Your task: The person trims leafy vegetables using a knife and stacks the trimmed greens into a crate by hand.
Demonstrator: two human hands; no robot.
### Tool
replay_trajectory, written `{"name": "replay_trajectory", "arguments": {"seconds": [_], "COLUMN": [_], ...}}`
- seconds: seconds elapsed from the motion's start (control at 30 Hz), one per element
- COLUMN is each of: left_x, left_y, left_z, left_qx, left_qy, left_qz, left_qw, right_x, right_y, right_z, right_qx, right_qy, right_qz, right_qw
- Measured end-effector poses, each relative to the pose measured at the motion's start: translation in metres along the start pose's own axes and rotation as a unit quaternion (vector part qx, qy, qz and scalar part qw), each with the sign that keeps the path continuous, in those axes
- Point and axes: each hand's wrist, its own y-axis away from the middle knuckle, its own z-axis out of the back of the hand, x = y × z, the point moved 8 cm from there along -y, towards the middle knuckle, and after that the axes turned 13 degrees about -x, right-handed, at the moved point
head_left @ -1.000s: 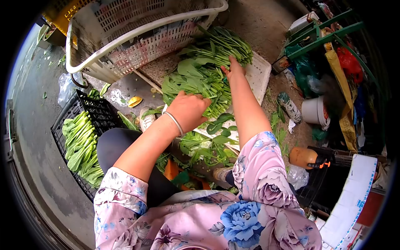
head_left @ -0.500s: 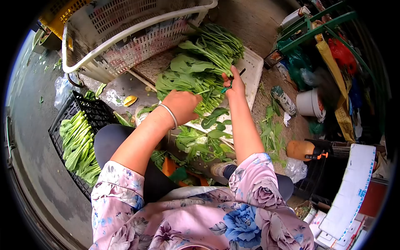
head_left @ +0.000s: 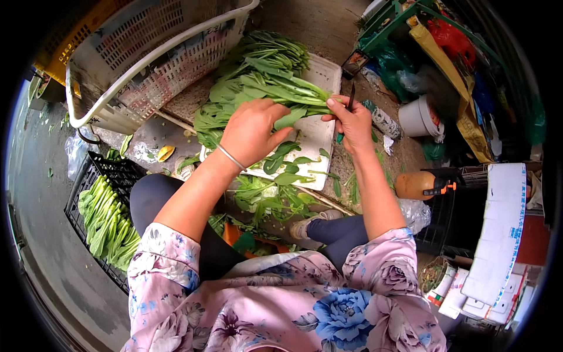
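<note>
My right hand (head_left: 350,120) is closed around a small knife (head_left: 352,97) with a dark blade and a bit of green at its handle. Its thumb and fingers also pinch the stem ends of some leafy greens (head_left: 293,88). My left hand (head_left: 253,132), a bangle at its wrist, hovers over the leaves with thumb apart from curved fingers; a leaf (head_left: 290,117) lies by its fingertips. Beneath and behind is a heap of greens (head_left: 275,47) on a white tray (head_left: 325,73). Loose leaves (head_left: 287,167) are scattered at the tray's near edge.
A large white slotted basket (head_left: 158,73) stands at the upper left. Trimmed greens (head_left: 108,217) fill part of a black crate (head_left: 88,170) on the left. At right are a white bucket (head_left: 417,120), an orange spray bottle (head_left: 413,185) and a white foam panel (head_left: 495,229).
My right hand has moved right and drawn some greens out from the heap by their stems. My left hand's thumb has spread from its fingers. The view has shifted slightly.
</note>
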Motion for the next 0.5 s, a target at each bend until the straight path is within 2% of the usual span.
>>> {"name": "replay_trajectory", "arguments": {"seconds": [0.03, 0.07, 0.13, 0.2, 0.27, 0.3, 0.33, 0.4, 0.43, 0.47, 0.5], "left_x": [-0.012, -0.018, -0.037, -0.044, -0.043, -0.042, -0.043, -0.027, -0.022, -0.01, -0.009], "left_y": [-0.005, -0.007, -0.009, -0.003, 0.004, 0.006, 0.005, 0.015, 0.016, 0.028, 0.03], "left_z": [0.008, 0.005, 0.007, -0.01, -0.037, -0.046, -0.048, -0.069, -0.073, -0.09, -0.094], "left_qx": [-0.037, -0.034, -0.077, -0.058, 0.037, 0.084, 0.088, 0.193, 0.143, 0.208, 0.218], "left_qy": [-0.016, -0.01, 0.008, 0.0, 0.03, 0.092, 0.089, 0.164, 0.2, 0.276, 0.314], "left_qz": [-0.022, -0.028, -0.091, -0.12, -0.066, -0.023, -0.025, 0.122, 0.106, 0.2, 0.22], "left_qw": [0.999, 0.999, 0.993, 0.991, 0.997, 0.992, 0.992, 0.96, 0.964, 0.917, 0.898], "right_x": [0.01, 0.022, 0.035, 0.035, 0.037, 0.031, 0.024, 0.009, 0.004, 0.001, 0.001], "right_y": [0.01, 0.021, 0.04, 0.053, 0.067, 0.07, 0.072, 0.074, 0.074, 0.073, 0.071], "right_z": [0.001, 0.003, 0.013, 0.019, 0.019, 0.021, 0.022, 0.02, 0.016, 0.019, 0.016], "right_qx": [0.025, 0.05, 0.054, 0.087, 0.083, 0.075, 0.067, 0.063, 0.067, 0.07, 0.089], "right_qy": [0.038, 0.077, 0.115, 0.154, 0.153, 0.12, 0.086, 0.058, 0.051, 0.046, 0.034], "right_qz": [0.002, 0.004, -0.001, 0.009, 0.004, -0.018, -0.041, -0.076, -0.082, -0.086, -0.077], "right_qw": [0.999, 0.996, 0.992, 0.984, 0.985, 0.99, 0.993, 0.993, 0.993, 0.993, 0.992]}}
